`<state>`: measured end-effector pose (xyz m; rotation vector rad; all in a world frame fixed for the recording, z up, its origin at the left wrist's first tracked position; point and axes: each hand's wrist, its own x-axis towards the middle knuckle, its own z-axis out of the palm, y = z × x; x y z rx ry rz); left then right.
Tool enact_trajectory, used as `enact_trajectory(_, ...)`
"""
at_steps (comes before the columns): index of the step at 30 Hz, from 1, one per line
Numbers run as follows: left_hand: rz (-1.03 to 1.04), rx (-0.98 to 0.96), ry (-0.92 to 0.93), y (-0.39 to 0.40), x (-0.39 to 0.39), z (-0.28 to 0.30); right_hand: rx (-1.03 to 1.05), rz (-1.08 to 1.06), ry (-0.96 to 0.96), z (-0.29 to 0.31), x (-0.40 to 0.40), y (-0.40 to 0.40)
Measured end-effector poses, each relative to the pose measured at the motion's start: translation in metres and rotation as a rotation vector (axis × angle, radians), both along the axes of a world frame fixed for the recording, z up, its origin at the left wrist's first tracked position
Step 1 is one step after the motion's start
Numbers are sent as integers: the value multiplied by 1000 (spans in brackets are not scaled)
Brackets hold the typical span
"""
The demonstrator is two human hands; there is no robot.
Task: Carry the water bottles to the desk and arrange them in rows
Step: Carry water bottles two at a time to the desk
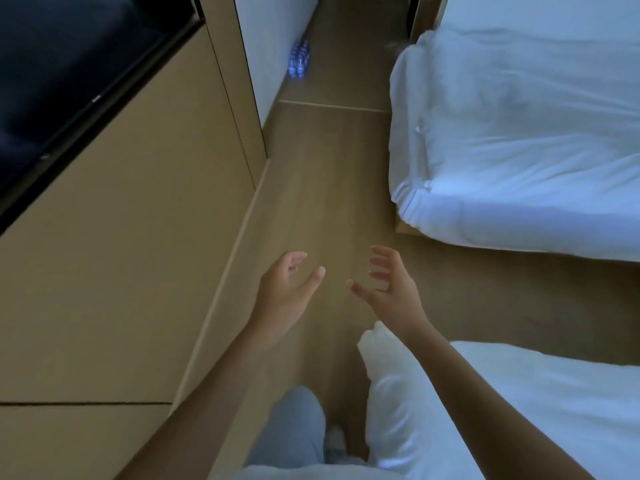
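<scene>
A pack of small water bottles [299, 59] with blue labels stands on the wooden floor far ahead, against the white wall on the left of the passage. My left hand [287, 289] and my right hand [388, 289] are stretched out in front of me above the floor, palms facing each other, fingers spread and relaxed, holding nothing. Both hands are far from the bottles. No desk is in view.
A wood-panelled wall [121, 254] with a dark TV screen [69, 71] runs along the left. Two beds with white bedding stand on the right, one ahead [519, 133] and one close by [502, 410]. A narrow strip of wooden floor [329, 188] leads between them to the bottles.
</scene>
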<state>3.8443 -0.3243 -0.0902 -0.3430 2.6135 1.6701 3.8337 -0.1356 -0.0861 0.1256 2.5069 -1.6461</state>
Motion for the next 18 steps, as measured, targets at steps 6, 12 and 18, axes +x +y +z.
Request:
enact_trajectory(6,1,5,-6,-4,-191,-19,9,13,27,-15,-192,-4)
enact_trajectory(12,-38,6,-16,-8,-399,-8,9,-6,21,-7,-392,-8)
enact_trajectory(18,-103,-5,29,4,-594,15,-5,-65,43,6,-577,6)
